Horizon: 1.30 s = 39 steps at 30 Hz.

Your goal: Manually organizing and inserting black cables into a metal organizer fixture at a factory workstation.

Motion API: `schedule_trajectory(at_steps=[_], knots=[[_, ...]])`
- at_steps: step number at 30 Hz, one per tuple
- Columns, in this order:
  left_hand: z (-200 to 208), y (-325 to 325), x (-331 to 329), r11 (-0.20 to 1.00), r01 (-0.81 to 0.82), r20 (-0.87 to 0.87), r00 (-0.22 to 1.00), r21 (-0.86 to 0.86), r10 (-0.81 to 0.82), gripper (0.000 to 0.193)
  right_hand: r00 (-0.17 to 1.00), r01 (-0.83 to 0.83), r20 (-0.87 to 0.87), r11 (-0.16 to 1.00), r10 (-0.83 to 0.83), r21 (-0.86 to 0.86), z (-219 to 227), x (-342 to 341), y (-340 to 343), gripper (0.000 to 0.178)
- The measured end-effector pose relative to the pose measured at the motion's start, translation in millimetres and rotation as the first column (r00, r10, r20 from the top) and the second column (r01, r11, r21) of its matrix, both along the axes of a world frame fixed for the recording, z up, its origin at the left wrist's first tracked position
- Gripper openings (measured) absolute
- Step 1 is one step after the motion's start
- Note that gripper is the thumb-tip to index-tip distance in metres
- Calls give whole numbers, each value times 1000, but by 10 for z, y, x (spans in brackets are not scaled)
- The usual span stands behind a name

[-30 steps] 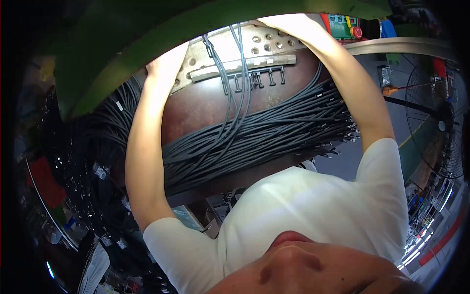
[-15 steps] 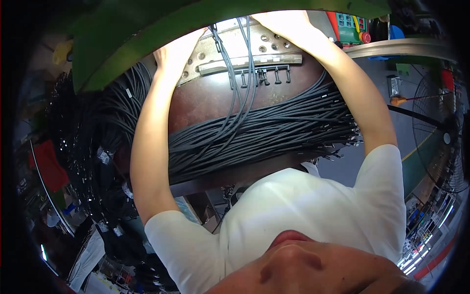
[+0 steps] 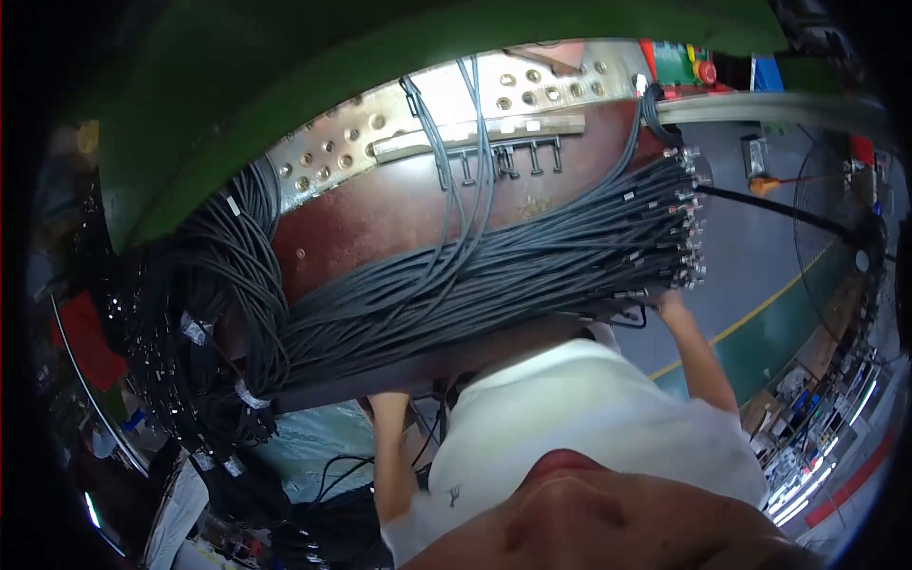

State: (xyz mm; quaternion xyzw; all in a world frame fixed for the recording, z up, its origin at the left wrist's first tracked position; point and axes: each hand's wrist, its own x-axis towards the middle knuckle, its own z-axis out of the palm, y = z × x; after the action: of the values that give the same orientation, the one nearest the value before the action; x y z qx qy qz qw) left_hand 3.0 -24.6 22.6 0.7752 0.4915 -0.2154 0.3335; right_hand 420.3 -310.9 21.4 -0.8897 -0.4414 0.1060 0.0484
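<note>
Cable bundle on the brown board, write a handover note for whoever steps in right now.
Left hand: hidden under the near edge of the brown board; only the forearm shows, so its grip cannot be told.
Right hand: at the underside of the cable bundle, just below the connector ends; grip unclear.
A few cables run up to the perforated metal plate; nothing holds them there.
Done: most cables lie bunched across the board.
Left: cannot be judged from this view.

— Cable bundle (image 3: 494,275): dark grey, near black, silver-tipped at three o'clock. Board (image 3: 380,214): reddish brown.
— Perforated plate (image 3: 380,123) at twelve o'clock: pale metal. Frame (image 3: 285,66): green. Shirt (image 3: 579,418) at six o'clock: white. Floor (image 3: 760,256): grey, yellow-lined.
</note>
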Motion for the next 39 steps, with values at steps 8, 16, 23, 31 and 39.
schedule_trajectory(at_steps=[8, 16, 23, 31, 39], knots=[[-284, 34, 1, 873, 290, 16, 947, 392, -321, 46, 990, 78, -114, 997, -77, 5, -292, 56, 104, 47], [-147, 69, 124, 918, 230, 31, 967, 323, -253, 40, 971, 106, -214, 994, -103, 3, -527, 98, 9, 49], [-661, 97, -301, 804, 234, 82, 940, 547, -330, 34, 927, 102, -363, 995, -94, 2, -694, 134, 73, 51], [1201, 247, 702, 821, 379, 377, 900, -427, -219, 33, 996, 52, 43, 926, -74, 373, 208, 908, 123, 32], [1432, 112, 2320, 797, 425, 780, 272, 428, -564, 59, 853, -514, 178, 727, 491, 454, 1184, 224, 2657, 41]])
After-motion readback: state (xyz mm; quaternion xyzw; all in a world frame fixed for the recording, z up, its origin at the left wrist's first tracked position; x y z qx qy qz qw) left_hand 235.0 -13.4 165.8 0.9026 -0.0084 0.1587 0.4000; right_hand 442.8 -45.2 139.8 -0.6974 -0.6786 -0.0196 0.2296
